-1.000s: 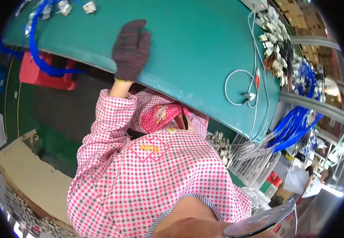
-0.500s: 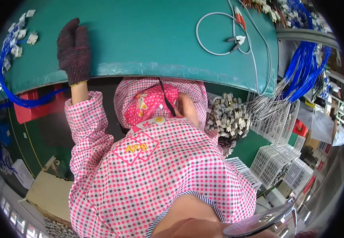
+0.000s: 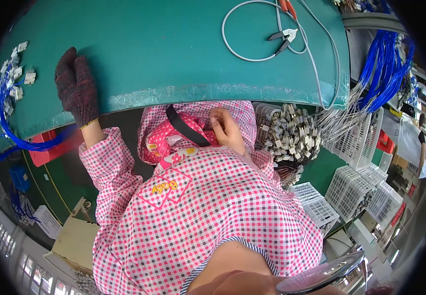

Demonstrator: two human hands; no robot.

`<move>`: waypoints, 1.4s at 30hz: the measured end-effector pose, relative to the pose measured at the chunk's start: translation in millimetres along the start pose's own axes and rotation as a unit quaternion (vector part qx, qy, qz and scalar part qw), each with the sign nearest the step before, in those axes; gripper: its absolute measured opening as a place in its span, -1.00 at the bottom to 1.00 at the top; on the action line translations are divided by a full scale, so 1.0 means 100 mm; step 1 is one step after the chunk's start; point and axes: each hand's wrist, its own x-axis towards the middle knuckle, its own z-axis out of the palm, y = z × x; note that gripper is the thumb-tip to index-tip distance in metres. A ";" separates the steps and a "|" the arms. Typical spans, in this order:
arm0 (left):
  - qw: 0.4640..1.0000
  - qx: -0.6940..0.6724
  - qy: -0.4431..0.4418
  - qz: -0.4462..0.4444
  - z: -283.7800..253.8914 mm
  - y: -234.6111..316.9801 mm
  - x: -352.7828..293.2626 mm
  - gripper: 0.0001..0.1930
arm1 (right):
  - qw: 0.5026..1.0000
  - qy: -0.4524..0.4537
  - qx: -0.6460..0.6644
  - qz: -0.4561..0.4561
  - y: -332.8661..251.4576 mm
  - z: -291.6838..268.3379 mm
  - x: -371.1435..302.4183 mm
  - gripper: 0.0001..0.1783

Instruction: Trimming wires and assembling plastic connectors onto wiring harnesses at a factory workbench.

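Note:
My left hand (image 3: 77,88), in a dark knitted glove, rests at the left of the green tabletop (image 3: 164,49). Its fingers are stretched out, and nothing shows in them. Bare and loosely curled, my right hand (image 3: 228,129) is over my lap, with a gap between thumb and fingers and no held thing visible. Beside it a black strap (image 3: 189,128) crosses a pink polka-dot cloth (image 3: 161,142) on my checked smock (image 3: 213,196). Whether the right fingertips touch the cloth, I cannot tell.
Blue wires with white connectors (image 3: 14,81) lie at the table's left edge. A grey cable with clips (image 3: 284,39) lies far right. Bundled connectors (image 3: 291,132), blue wires (image 3: 378,73) and white baskets (image 3: 348,191) stand right of me; a red bin (image 3: 43,150) is below left.
My right hand shows more fully beside the polka-dot cloth, and the black strap looks wider and turned. The view has shifted; the gloved left hand appears lower and further left, still on the table.

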 end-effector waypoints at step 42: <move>0.998 0.031 -0.060 0.001 0.04 0.07 -0.04 -0.55 | 0.997 0.001 0.049 0.054 0.16 -0.68 -0.32 -0.89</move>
